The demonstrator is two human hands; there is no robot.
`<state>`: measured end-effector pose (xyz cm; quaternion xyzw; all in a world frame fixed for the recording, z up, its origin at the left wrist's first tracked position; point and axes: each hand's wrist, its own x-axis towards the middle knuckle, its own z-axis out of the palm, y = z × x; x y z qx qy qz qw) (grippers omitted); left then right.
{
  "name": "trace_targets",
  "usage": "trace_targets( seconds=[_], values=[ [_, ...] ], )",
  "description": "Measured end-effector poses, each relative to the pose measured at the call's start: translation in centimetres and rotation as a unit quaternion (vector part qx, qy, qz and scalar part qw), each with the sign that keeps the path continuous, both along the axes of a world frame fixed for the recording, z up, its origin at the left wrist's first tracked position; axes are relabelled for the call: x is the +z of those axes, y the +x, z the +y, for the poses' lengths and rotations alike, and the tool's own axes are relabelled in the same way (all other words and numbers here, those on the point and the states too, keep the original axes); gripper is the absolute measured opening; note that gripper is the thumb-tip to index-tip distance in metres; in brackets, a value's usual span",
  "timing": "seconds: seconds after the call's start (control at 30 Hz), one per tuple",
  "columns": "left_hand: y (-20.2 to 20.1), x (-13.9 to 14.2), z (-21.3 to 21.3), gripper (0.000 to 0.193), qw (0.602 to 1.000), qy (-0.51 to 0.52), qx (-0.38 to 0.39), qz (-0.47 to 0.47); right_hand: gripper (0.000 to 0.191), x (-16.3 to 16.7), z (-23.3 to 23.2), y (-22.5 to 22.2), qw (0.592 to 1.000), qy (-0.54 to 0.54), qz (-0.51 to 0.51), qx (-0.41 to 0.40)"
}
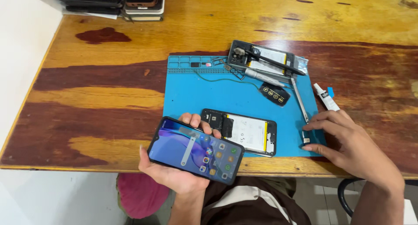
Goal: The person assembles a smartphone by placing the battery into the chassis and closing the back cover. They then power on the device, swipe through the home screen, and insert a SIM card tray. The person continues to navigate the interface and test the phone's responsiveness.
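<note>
Bare hands first: the left hand (pixel 174 172) grips a lit smartphone (pixel 195 149) above the desk (pixel 100 98) edge; the right hand (pixel 348 142) rests open, fingertips pinching a small connector (pixel 306 140) on the blue mat (pixel 196 92), beside an opened phone (pixel 244 131).

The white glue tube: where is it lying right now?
In the head view, the white glue tube lies on the wooden table just off the right edge of the blue mat, above the right hand.
</note>
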<state>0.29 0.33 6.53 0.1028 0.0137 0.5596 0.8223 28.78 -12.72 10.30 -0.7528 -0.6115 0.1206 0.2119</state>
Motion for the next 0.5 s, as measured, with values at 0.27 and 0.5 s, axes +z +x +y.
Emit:
trace_targets(
  seconds=[0.27, 0.5],
  values=[
    [0.04, -0.1, -0.15, 0.092, 1.0, 0.006, 0.008, 0.005, 0.041, 0.38, 0.05, -0.38, 0.986, -0.098, 0.063, -0.12],
    [0.19, -0.13, -0.19, 0.092, 1.0, 0.011, 0.018, 0.01, 0.031, 0.42, 0.27, -0.17, 0.981, -0.098, 0.11, -0.123]
  ],
)
